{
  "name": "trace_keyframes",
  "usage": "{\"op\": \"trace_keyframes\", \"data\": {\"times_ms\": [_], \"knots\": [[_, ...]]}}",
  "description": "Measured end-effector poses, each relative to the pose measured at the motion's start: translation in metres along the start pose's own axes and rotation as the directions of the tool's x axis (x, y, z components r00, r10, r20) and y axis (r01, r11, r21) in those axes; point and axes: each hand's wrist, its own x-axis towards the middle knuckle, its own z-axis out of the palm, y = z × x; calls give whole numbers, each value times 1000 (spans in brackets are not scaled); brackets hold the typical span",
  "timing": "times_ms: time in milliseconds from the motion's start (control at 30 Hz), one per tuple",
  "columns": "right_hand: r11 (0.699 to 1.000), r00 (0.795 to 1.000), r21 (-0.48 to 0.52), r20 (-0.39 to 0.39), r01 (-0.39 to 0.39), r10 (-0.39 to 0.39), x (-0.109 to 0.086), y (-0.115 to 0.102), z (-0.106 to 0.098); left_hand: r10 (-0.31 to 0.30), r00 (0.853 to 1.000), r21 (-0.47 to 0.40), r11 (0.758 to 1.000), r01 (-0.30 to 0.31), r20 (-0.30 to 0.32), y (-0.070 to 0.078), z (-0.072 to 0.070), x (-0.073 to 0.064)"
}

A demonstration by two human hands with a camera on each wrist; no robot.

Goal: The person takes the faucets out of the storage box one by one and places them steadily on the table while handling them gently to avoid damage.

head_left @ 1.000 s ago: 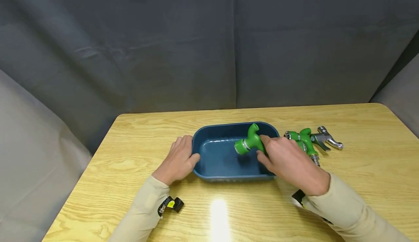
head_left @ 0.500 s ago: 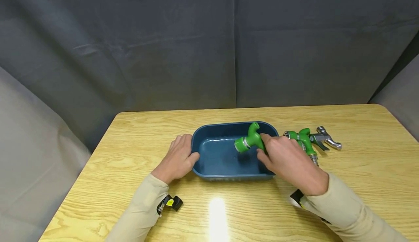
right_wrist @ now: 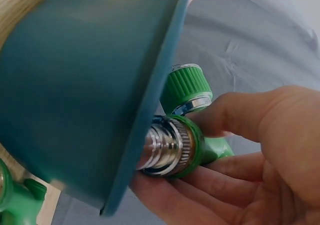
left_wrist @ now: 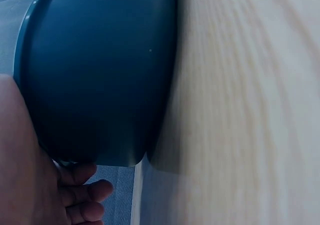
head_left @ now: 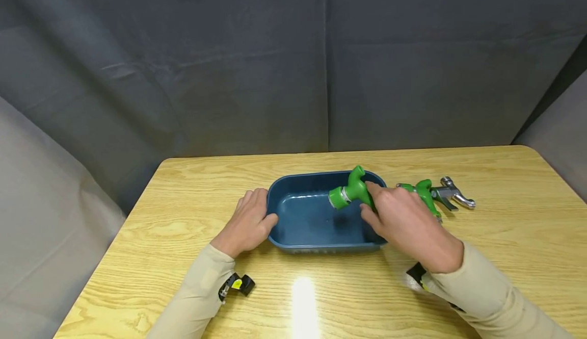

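Note:
My left hand (head_left: 247, 222) grips the left end of a dark blue plastic basin (head_left: 316, 248), thumb over the rim. In the left wrist view, several fingers (left_wrist: 86, 191) curl below the basin's outer wall (left_wrist: 100, 75). Over the basin's right side, my right hand (head_left: 405, 222) holds a green tap (head_left: 356, 190), its ribbed collar pointing left and a curved arm pointing up. The right wrist view shows thumb and fingers around the tap's body (right_wrist: 197, 145), near its chrome threaded end (right_wrist: 162, 147). The basin wall partly covers that end.
Right of the basin lie another green tap (head_left: 424, 190) and a chrome tap (head_left: 455, 194) with a dark lever, partly behind my right hand. Everything rests on a wooden table (head_left: 183, 196). Grey cloth (head_left: 257, 74) hangs behind its back edge.
My right hand has lifted the green tap slightly, and more of the green tap behind is now covered. The left hand stays on the basin's rim.

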Motion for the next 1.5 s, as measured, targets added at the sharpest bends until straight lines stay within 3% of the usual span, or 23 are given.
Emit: {"op": "trace_keyframes", "data": {"times_ms": [1500], "knots": [[997, 997, 33, 12, -71, 70, -1, 8, -19, -9, 1000, 1, 1000, 9, 8, 1, -1, -1]]}}
